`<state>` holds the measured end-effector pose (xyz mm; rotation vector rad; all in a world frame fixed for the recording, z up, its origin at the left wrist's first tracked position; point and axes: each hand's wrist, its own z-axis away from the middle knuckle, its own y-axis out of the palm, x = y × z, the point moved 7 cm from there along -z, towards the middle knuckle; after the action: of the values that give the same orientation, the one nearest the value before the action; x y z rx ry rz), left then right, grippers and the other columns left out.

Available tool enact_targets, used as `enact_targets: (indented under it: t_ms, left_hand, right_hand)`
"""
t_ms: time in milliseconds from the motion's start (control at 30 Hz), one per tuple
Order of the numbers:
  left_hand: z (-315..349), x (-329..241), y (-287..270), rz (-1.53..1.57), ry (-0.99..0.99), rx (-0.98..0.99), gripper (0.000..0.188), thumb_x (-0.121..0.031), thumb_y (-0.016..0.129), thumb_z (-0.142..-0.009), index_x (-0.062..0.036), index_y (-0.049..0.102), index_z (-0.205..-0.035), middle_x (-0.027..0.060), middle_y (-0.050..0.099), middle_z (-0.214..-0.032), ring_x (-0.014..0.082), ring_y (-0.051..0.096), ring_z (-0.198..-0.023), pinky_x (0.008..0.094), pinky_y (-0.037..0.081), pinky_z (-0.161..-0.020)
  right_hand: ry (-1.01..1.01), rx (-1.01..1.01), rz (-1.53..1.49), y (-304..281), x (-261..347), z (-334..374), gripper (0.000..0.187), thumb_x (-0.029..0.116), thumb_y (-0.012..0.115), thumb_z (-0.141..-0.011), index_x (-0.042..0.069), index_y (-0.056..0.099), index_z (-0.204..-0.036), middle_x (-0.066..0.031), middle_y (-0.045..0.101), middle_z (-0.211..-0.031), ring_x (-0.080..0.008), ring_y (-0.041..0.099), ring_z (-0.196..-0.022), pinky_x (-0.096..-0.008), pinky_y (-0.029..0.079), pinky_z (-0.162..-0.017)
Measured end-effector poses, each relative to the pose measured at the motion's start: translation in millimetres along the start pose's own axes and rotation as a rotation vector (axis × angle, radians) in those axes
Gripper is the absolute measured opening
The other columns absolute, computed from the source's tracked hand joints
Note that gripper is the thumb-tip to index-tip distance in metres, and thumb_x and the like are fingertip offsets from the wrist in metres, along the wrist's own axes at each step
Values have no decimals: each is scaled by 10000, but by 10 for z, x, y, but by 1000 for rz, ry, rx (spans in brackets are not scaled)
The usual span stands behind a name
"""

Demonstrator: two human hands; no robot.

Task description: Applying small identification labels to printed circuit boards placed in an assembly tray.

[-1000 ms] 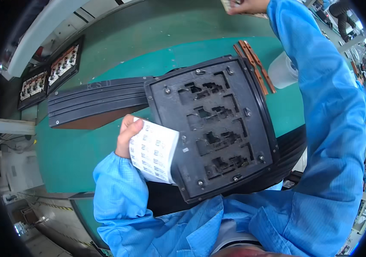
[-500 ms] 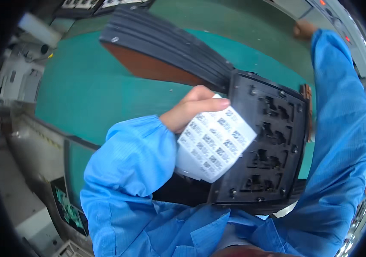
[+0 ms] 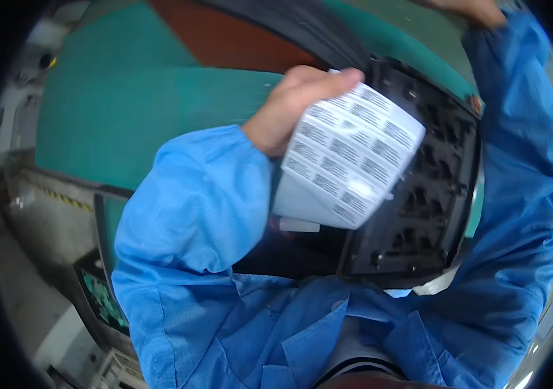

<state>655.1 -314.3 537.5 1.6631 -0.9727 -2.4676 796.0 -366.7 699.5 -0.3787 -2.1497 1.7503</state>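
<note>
— What do we hold in our left hand [image 3: 292,104]?
— We pinch a white label sheet [image 3: 354,146] by its upper corner, and it overlaps the left side of the black slotted tray [image 3: 370,249] in view; we cannot tell if they touch
— And our right hand [image 3: 477,9]?
— Well apart, cut off by the top edge, so we cannot tell if it grips anything; the green mat [image 3: 111,113] spreads left of the sheet

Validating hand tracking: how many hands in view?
2. The left hand is near centre, gripping white labels; the right hand is at the top edge, right of centre, partly cut off. No other hand shows; any outside the frame can't be counted.
</note>
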Motion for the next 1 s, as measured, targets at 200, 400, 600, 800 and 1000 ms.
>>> enact_targets:
  t_ms: [200,400,600,800,1000]
  left_hand:
    - [188,-347,442,-90,176,-196,561,-501,558,-991,35,721,-974,133,739,-852,166,704,-651,260,541,-578]
    - [620,-592,1230,-105,421,-131,676,-566,321,-1054,18,623,-896,144,655,-806,172,600,-717,291,479,-620]
    - [416,-283,711,-659,197,-219,382,-279,510,-1045,70,590,-1177,182,644,-1150,179,603,-916,293,492,-786]
    - [174,-31,798,-735,-46,-131,568,-329,597,-1025,94,460,-1380,154,590,-1312,192,549,-1206,315,433,-1033]
    - [-10,16,1000,-838,117,-162,613,-298,667,-977,95,409,-1371,185,586,-1292,232,561,-1197,352,448,-1035]
  right_hand:
    - [410,-3,-657,-196,741,1620,436,371,720,-862,-5,704,-1082,-140,722,-890,-248,707,-796,-359,566,-699]
    - [440,-392,-1358,-308,1296,2804,378,154,802,-847,-6,600,-1123,-90,686,-1067,-200,679,-967,-310,580,-826]
    - [458,-913,-1773,-608,992,5461,172,175,606,-1003,103,484,-905,-52,571,-711,-144,524,-604,-320,452,-559]
    - [543,-738,-2032,-114,1397,6191,378,245,594,-935,-9,390,-1126,-207,640,-877,-325,683,-577,-407,567,-417]
    - [1267,-27,-1155,671,1734,5638,460,208,549,-1021,-70,478,-1380,-70,674,-1056,-170,622,-969,-317,486,-867]
